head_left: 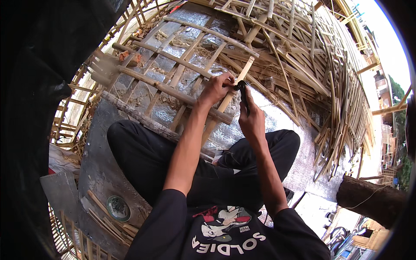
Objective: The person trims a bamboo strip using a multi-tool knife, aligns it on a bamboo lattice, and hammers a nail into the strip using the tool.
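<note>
My left hand [218,88] is closed, with thumb and fingertips pinched together beside a pale bamboo slat [246,68]. What lies between those fingertips is too small to make out. In my right hand [252,118] is a dark tool [242,86] that looks like pincers, its rounded head against the slat and close to my left fingertips. The slat runs slantwise under both hands. Left of it lies a lattice of bamboo poles and strips [161,86], its near end by my crossed legs.
A big heap of split bamboo strips [299,65] covers the far right. Silvery foil sheeting [271,106] lies under the work. At lower left are a round dish [118,208] and several loose strips [104,223]. A thick dark post [368,200] stands at right.
</note>
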### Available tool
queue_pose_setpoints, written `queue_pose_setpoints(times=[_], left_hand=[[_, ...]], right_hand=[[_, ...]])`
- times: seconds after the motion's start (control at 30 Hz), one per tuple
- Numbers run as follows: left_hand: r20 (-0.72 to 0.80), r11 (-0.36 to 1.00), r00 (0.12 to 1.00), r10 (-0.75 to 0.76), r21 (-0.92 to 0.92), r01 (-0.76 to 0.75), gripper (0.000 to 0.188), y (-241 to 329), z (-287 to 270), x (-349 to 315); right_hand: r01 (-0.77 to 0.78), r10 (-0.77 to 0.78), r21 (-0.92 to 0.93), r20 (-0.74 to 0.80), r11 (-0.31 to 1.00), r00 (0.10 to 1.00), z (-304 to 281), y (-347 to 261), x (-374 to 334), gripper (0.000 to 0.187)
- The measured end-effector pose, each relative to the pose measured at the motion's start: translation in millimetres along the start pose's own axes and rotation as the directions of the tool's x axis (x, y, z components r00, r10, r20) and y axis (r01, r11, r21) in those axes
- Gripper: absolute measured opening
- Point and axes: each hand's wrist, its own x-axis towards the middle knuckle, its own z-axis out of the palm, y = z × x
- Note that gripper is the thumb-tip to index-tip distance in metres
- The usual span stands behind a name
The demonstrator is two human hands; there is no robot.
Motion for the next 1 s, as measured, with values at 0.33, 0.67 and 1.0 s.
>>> queue_pose_setpoints(times=[0.33,0.67,1.0], left_hand=[[-0.007,0.994,0.995,0.097,0.055,-0.096,0.023,-6,-1,-1],[-0.04,0.937,0.947,0.32,0.159,-0.31,0.024,-6,0,0],[-0.059,0.866,0.913,0.404,0.347,-0.36,0.02,-2,1,-2]], right_hand=[[0.028,-0.027,0.059,-0.026,0.998,0.999,2,-1,0,0.054],[0.082,-0.076,0.057,-0.089,0.995,0.993,8,3,-1,0.055],[-0.078,0.091,0.246,-0.044,0.966,0.995,-4,-5,1,0.053]])
